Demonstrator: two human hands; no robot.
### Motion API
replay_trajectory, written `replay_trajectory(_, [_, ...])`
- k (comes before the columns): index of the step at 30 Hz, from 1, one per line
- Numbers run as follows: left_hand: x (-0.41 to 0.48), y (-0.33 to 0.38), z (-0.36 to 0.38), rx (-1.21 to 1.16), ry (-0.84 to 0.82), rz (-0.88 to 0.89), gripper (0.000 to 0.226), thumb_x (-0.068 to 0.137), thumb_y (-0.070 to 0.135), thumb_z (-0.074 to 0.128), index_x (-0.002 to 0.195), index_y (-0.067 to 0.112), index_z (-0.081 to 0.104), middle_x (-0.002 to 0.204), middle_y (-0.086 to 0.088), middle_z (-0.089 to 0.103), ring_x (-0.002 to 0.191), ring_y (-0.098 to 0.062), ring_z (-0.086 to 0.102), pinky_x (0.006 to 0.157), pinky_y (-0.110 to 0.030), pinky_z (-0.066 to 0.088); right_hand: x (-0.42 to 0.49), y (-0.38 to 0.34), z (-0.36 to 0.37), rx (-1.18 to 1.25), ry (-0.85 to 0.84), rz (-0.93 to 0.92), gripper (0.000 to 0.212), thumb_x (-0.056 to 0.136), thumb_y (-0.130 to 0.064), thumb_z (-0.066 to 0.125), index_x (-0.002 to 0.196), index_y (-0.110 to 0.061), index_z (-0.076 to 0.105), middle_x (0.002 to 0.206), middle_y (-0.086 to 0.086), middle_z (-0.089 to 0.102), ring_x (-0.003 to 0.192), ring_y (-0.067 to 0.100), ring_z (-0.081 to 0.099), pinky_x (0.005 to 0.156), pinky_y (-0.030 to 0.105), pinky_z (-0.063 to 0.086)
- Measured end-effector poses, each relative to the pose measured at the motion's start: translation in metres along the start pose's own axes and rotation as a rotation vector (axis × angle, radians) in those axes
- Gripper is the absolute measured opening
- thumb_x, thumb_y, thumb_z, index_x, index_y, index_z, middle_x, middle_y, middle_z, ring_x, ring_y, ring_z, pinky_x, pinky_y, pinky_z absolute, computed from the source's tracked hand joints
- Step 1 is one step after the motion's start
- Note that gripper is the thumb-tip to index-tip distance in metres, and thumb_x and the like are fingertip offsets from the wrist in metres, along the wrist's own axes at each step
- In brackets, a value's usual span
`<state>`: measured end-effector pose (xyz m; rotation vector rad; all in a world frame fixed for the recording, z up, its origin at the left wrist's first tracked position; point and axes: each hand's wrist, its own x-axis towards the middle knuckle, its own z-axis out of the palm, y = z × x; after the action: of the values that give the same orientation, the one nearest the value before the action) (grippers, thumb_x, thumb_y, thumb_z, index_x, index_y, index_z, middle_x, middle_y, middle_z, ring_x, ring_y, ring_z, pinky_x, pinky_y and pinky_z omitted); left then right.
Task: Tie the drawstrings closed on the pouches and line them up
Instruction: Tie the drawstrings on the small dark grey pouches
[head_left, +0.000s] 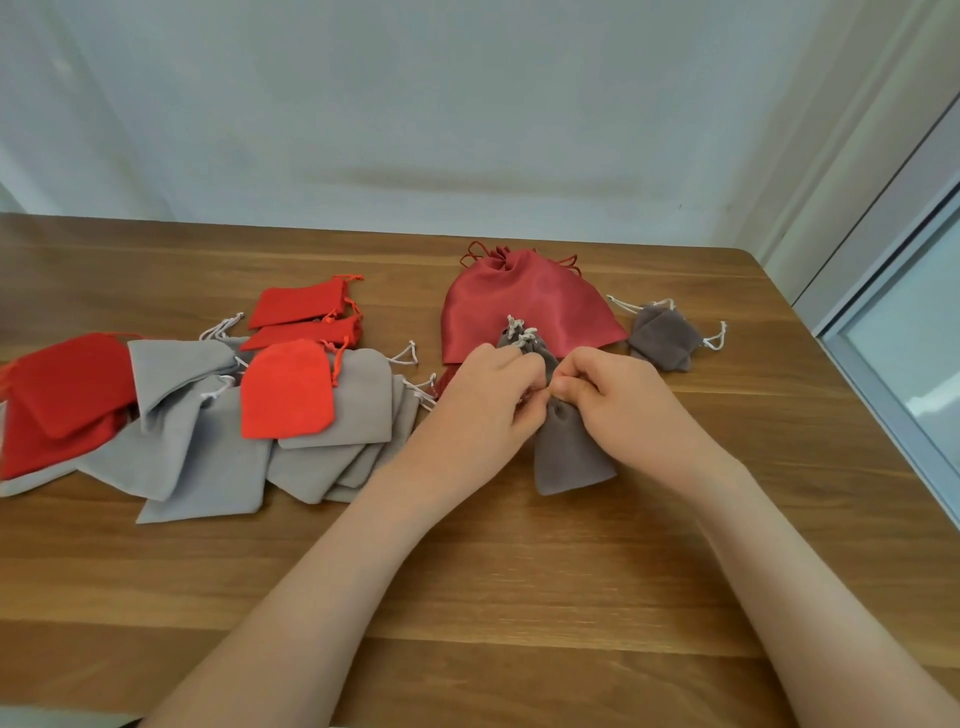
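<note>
A taupe velvet pouch (569, 452) lies in the middle of the wooden table (519, 597), its neck gathered. My left hand (483, 400) and my right hand (618, 400) both pinch at that neck, fingers closed on the pouch's drawstring; the string itself is hidden by my fingers. Just behind my hands sits another taupe pouch (524, 343) with knotted white cords. A large dark red satin pouch (524, 306) with its mouth drawn shut lies farther back. A third taupe pouch (665, 335) rests to its right.
On the left lies a loose heap of flat light grey pouches (208, 447) and bright red pouches (288, 392), more red ones (67, 384) at the far left. A wall stands behind the table; a window frame (893, 364) runs past the right edge.
</note>
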<state>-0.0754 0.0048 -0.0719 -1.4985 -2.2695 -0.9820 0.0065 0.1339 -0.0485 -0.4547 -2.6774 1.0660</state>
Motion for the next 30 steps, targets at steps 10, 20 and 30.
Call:
replay_trajectory(10, [0.003,0.000,0.021,0.396,0.000,0.069,0.017,0.068,0.017,0.041,0.057,0.010,0.052,0.055,-0.006,0.050,0.050,-0.024,0.051,0.045,-0.025,0.032,0.000,0.004,0.011,-0.047,0.022,-0.020,0.011,0.090,-0.012,0.058,0.079,-0.011,0.060,0.073,-0.001,0.060,0.069,0.010,0.053,0.060,0.017,0.038])
replay_trajectory(20, [0.001,-0.005,0.015,0.284,-0.174,-0.034,0.022,0.072,0.018,0.039,0.063,0.005,0.055,0.059,-0.010,0.053,0.055,-0.031,0.054,0.050,-0.033,0.042,0.002,-0.001,0.017,-0.039,-0.036,-0.010,0.012,0.091,-0.014,0.056,0.080,-0.016,0.058,0.074,-0.007,0.056,0.070,0.004,0.051,0.060,0.012,0.037])
replay_trajectory(30, [-0.002,0.006,-0.002,0.226,0.290,0.122,0.013,0.091,0.010,0.050,0.081,0.005,0.057,0.076,-0.009,0.051,0.075,-0.021,0.038,0.065,-0.037,0.037,0.000,-0.007,-0.008,0.700,-0.104,0.026,0.024,0.099,-0.008,0.042,0.086,-0.006,0.062,0.069,0.004,0.058,0.063,0.012,0.052,0.061,0.024,0.045])
